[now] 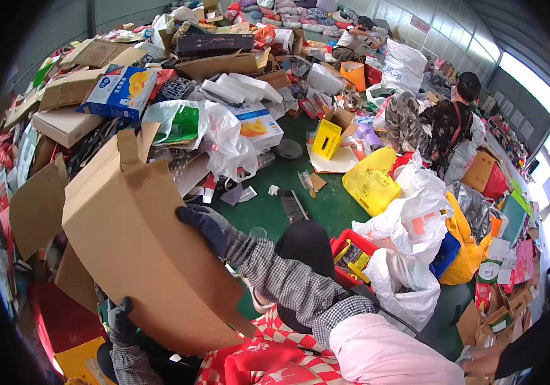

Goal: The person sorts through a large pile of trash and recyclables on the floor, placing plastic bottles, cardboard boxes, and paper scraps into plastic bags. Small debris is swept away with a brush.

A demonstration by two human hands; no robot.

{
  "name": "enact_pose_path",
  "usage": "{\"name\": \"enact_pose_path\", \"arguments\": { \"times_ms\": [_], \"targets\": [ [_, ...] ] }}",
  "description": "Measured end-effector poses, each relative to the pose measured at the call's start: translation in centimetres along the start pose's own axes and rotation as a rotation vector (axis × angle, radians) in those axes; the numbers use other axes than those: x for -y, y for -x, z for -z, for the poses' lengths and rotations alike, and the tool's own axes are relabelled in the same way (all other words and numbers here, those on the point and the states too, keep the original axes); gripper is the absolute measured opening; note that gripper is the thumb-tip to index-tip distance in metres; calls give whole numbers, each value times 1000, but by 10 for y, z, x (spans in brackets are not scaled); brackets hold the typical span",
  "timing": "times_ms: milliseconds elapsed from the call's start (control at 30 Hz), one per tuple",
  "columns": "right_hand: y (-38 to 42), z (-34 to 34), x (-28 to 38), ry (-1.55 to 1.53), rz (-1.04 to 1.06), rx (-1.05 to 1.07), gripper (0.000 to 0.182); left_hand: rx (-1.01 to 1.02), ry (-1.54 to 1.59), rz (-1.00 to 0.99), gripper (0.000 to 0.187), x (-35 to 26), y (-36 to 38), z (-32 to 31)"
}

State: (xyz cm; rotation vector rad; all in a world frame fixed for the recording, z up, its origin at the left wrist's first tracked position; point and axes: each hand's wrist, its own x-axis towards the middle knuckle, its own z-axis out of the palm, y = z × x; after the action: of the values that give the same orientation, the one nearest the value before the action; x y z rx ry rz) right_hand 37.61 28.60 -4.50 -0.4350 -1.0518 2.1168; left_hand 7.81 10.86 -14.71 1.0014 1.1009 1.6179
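A large brown cardboard box [137, 237], partly flattened with its flaps sticking out, is held up at a slant on the left. My right hand [205, 226], in a dark glove, grips its right edge. Lower down, my left hand [122, 321], also gloved, holds the box's lower left edge. Parts of the fingers of both hands are hidden by the cardboard. Behind the box lie a white plastic bag with green inside [175, 122] and a blue and white carton [121, 90].
A mixed heap of boxes and bags fills the left and back. A red basket [354, 256] and white bags [410, 221] stand at the right, near a yellow bag [372, 181]. A person in camouflage [445, 125] sits beyond; another person's arm [490, 359] shows at lower right.
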Motion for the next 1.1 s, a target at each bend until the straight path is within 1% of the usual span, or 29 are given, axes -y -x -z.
{"name": "enact_pose_path", "arguments": {
  "times_ms": [67,133,167,267,300,333,400,467,500,533,567,633,667,733,800,833,867,900,933,1000,1033,1100],
  "targets": [
    [2,-6,0,28,27,21,39,10,10,-22,42,5,2,4],
    [2,-7,2,73,6,-65,39,15,15,-41,45,6,9,6],
    [1,-7,5,97,-2,-109,39,-160,-101,4,48,7,4,6],
    [3,1,16,299,111,-138,37,-82,318,90,41,-34,4,-42],
    [11,-7,25,193,69,-160,34,-184,329,151,38,-35,2,-46],
    [10,-1,23,226,110,-173,31,-171,270,109,38,-34,0,-48],
    [8,7,23,328,84,-274,28,-175,142,25,36,-29,0,-46],
    [18,0,25,345,129,-264,25,-137,265,131,39,-25,1,-43],
    [15,6,21,351,152,-263,25,-131,-43,-4,38,-15,-1,-32],
    [13,12,14,358,177,-266,25,-72,-296,-88,36,-1,-4,-19],
    [18,6,16,352,144,-272,25,-36,-543,-186,34,12,-6,-7],
    [21,5,15,365,115,-289,27,33,-497,-201,31,12,-5,0],
    [22,2,13,361,107,-253,27,14,-263,-169,30,8,-4,-15],
    [25,-3,10,353,97,-190,27,-56,-52,-65,30,-8,-4,-41],
    [21,0,8,342,59,-151,32,-165,-99,92,30,-33,2,-55],
    [20,1,11,360,25,-125,34,-178,26,70,29,-31,5,-52],
    [18,2,14,379,-7,-101,35,-156,62,65,28,-32,8,-49],
    [10,8,15,420,35,-41,44,-131,99,62,27,-34,11,-47],
    [3,6,18,432,144,-41,46,-106,138,60,26,-35,13,-46],
    [-7,-5,30,451,360,-48,52,-88,-122,86,27,-15,8,-28],
    [-10,-12,38,505,330,-33,48,-76,-253,103,27,-8,5,-22],
    [-13,-22,50,610,265,0,40,-67,-162,82,29,-13,6,-26]
  ]
}}
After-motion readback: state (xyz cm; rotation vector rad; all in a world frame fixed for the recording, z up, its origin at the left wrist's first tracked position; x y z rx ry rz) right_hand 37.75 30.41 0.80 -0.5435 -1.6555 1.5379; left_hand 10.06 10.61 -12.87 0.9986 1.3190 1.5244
